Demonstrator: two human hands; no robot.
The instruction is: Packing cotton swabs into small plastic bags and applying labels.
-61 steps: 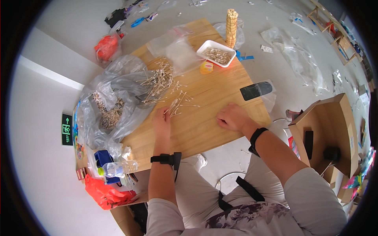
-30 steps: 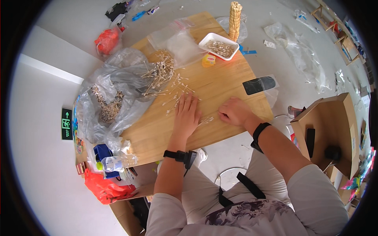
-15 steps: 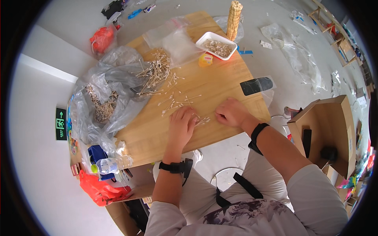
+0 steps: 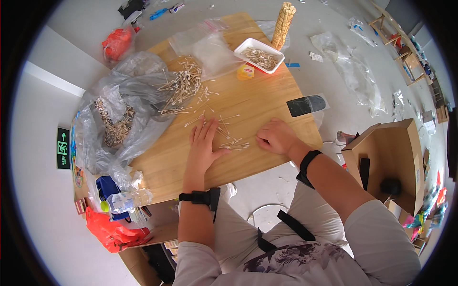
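My left hand [image 4: 204, 147] lies over the wooden table with its fingers stretched out and the thumb apart. Beside its thumb is a small bunch of cotton swabs [image 4: 235, 145], and a few loose swabs [image 4: 224, 125] lie by the fingertips. To the right, my right hand [image 4: 276, 136] rests on the table with its fingers curled closed; whatever is inside the curl is hidden. Farther off, a heap of cotton swabs [image 4: 187, 80] spreads beside a grey plastic bag [image 4: 143, 102]. More swabs [image 4: 114, 126] lie within the bag.
A white tray [image 4: 240, 48] of swabs stands at the table's far side, by a yellow round container [image 4: 245, 72] and a clear zip bag [image 4: 210, 50]. Beyond rises a woven cylinder [image 4: 283, 26]. A phone [image 4: 305, 106] lies at the right edge, a bottle [image 4: 125, 201] near left, a cardboard box [image 4: 410, 148] right.
My left hand has moved left, away from the small bunch of swabs, and its fingers have opened out. The right hand stays closed in nearly the same place on the table.
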